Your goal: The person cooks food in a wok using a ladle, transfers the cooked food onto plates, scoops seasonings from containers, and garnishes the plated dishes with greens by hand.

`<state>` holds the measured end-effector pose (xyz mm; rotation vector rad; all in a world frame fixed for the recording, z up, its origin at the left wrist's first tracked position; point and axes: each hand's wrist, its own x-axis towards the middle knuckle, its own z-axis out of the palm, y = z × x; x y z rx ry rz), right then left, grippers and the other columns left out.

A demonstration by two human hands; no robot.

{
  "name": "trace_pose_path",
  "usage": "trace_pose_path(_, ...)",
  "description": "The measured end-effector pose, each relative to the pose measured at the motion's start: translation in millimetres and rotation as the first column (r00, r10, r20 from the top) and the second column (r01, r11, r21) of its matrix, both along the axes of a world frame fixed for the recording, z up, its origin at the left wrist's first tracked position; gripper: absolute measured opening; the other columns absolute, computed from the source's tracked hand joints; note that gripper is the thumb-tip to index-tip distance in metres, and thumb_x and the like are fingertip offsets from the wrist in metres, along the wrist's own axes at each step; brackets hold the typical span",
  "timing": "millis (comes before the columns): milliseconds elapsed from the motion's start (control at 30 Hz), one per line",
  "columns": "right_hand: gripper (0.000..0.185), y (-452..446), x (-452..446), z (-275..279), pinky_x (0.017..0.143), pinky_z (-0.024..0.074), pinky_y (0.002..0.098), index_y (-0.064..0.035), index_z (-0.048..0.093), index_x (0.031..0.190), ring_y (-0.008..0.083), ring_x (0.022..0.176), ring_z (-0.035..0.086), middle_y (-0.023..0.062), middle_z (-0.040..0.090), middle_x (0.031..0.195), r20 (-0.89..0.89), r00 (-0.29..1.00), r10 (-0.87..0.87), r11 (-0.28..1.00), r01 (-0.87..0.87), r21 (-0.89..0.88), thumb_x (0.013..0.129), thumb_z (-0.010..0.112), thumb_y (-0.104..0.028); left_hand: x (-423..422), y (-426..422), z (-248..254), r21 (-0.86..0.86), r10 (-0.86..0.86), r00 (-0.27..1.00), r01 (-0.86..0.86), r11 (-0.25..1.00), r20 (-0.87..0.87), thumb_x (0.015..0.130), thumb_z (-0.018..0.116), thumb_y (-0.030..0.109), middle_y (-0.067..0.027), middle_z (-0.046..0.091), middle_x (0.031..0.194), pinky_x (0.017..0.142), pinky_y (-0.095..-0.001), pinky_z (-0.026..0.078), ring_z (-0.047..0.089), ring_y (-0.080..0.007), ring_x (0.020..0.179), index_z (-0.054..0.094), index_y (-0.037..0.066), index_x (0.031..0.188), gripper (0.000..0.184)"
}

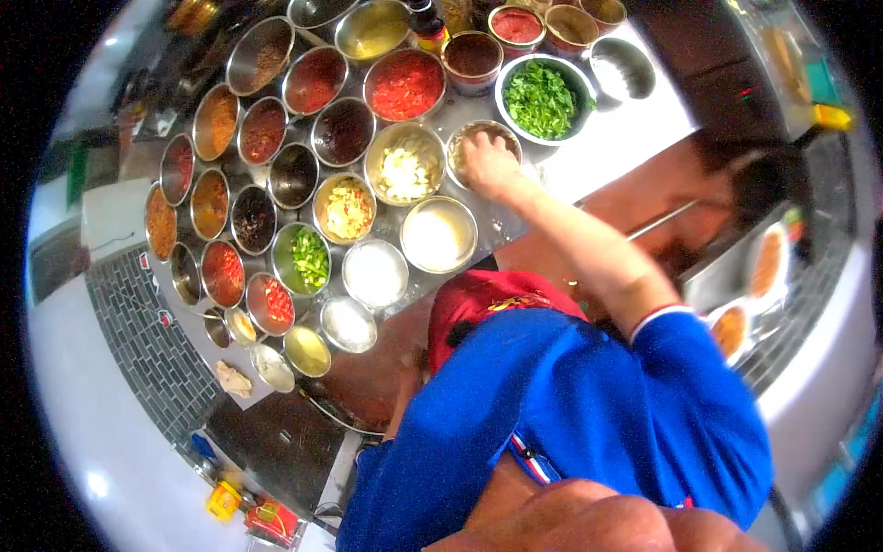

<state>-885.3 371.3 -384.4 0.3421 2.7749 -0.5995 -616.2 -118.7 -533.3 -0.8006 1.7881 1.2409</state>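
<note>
My right hand (487,164) reaches down into a small metal bowl (511,138), its fingers curled at the contents; what they grip is too small to make out. Right beside it are a bowl of chopped garlic (405,175) and a larger bowl of chopped green herbs (541,99). A bowl of white powder or liquid (439,235) sits just below. On the left, my forearm (401,405) shows past the blue shirt, near the rim of a large pan (336,416); the fingers of my left hand cannot be made out.
Many metal bowls of sauces, chillies and seasonings crowd the steel counter, including chopped green pepper (310,257) and red chilli paste (405,85). A dark bottle (428,28) stands at the back. Two dishes of orange-brown food (729,331) are at the right.
</note>
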Motion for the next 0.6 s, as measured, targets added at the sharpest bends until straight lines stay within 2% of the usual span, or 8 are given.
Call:
trace_pose_path(133, 0.039, 10, -11, -10, 0.090, 0.0510, 0.0468, -0.0104, 0.057, 0.124, 0.0414, 0.105, 0.059, 0.0241, 0.053, 0.121, 0.035, 0.998, 0.053, 0.992, -0.049, -0.113, 0.085, 0.054, -0.010, -31, 4, 3, 0.002, -0.042, 0.999, 0.042, 0.999, 0.029, 0.084, 0.064, 0.011, -0.0059, 0.066, 0.095, 0.066, -0.0336, 0.051, 0.062, -0.0179, 0.079, 0.064, 0.007, 0.103, 0.019)
trace_pose_path(200, 0.031, 10, -9, -8, 0.087, 0.0517, 0.0455, -0.0067, 0.061, 0.113, 0.0377, 0.098, 0.062, 0.0220, 0.056, 0.112, -0.015, 0.997, 0.073, 0.994, -0.074, -0.077, 0.083, 0.056, -0.008, -48, 11, 3, 0.012, -0.057, 0.998, 0.057, 0.998, 0.027, 0.084, 0.064, 0.011, -0.0061, 0.066, 0.095, 0.067, -0.0339, 0.052, 0.062, -0.0183, 0.080, 0.064, 0.007, 0.103, 0.020)
trace_pose_path(267, 0.025, 8, -3, 17, 0.085, 0.0519, 0.0454, -0.0052, 0.061, 0.107, 0.0379, 0.094, 0.063, 0.0208, 0.056, 0.109, -0.088, 0.985, -0.148, 0.955, 0.119, -0.273, 0.082, 0.056, -0.008, -62, 17, 3, 0.014, -0.076, 0.997, 0.076, 0.997, 0.021, 0.084, 0.064, 0.010, -0.0063, 0.066, 0.095, 0.067, -0.0341, 0.052, 0.062, -0.0186, 0.080, 0.064, 0.007, 0.104, 0.020)
trace_pose_path(300, 0.022, 12, 1, 2, 0.084, 0.0521, 0.0445, -0.0055, 0.062, 0.104, 0.0376, 0.093, 0.063, 0.0204, 0.056, 0.107, -0.203, 0.979, 0.025, 0.994, -0.046, -0.100, 0.083, 0.056, -0.008, -69, 20, 3, 0.011, -0.088, 0.996, 0.087, 0.996, 0.016, 0.084, 0.064, 0.010, -0.0064, 0.066, 0.096, 0.068, -0.0343, 0.052, 0.062, -0.0188, 0.081, 0.064, 0.007, 0.104, 0.021)
trace_pose_path(400, 0.023, 17, 9, -13, 0.083, 0.0508, 0.0439, -0.0049, 0.062, 0.103, 0.0363, 0.094, 0.061, 0.0182, 0.057, 0.105, -0.188, 0.979, -0.076, 0.961, 0.022, -0.276, 0.083, 0.062, -0.019, -91, 32, 3, 0.016, -0.142, 0.990, 0.142, 0.990, -0.007, 0.083, 0.063, 0.010, -0.0068, 0.066, 0.096, 0.068, -0.0347, 0.052, 0.062, -0.0194, 0.082, 0.064, 0.006, 0.104, 0.022)
trace_pose_path(467, 0.020, 16, 12, 10, 0.080, 0.0515, 0.0448, -0.0047, 0.066, 0.089, 0.0348, 0.091, 0.062, 0.0169, 0.062, 0.094, -0.239, 0.954, -0.181, 0.917, 0.076, -0.392, 0.080, 0.065, -0.022, -104, 47, -3, 0.034, -0.182, 0.983, 0.183, 0.983, -0.021, 0.083, 0.063, 0.009, -0.0070, 0.066, 0.097, 0.069, -0.0350, 0.052, 0.062, -0.0197, 0.082, 0.064, 0.006, 0.105, 0.022)
trace_pose_path(533, 0.026, 21, 23, -5, 0.079, 0.0520, 0.0429, -0.0046, 0.067, 0.092, 0.0319, 0.086, 0.064, 0.0147, 0.066, 0.090, -0.351, 0.878, -0.326, 0.825, 0.083, -0.558, 0.075, 0.067, -0.024, -114, 60, -9, 0.054, -0.238, 0.971, 0.238, 0.970, -0.022, 0.082, 0.063, 0.009, -0.0072, 0.066, 0.097, 0.069, -0.0353, 0.052, 0.063, -0.0201, 0.083, 0.064, 0.006, 0.105, 0.023)
trace_pose_path(600, 0.026, 47, 54, 42, 0.075, 0.0537, 0.0383, -0.0028, 0.066, 0.097, 0.0258, 0.081, 0.065, 0.0128, 0.067, 0.090, -0.132, 0.904, -0.407, 0.598, 0.155, -0.786, 0.078, 0.069, -0.020, -124, 75, -13, 0.062, -0.292, 0.956, 0.293, 0.954, -0.022, 0.082, 0.063, 0.008, -0.0074, 0.066, 0.097, 0.070, -0.0356, 0.052, 0.063, -0.0205, 0.083, 0.064, 0.006, 0.106, 0.024)
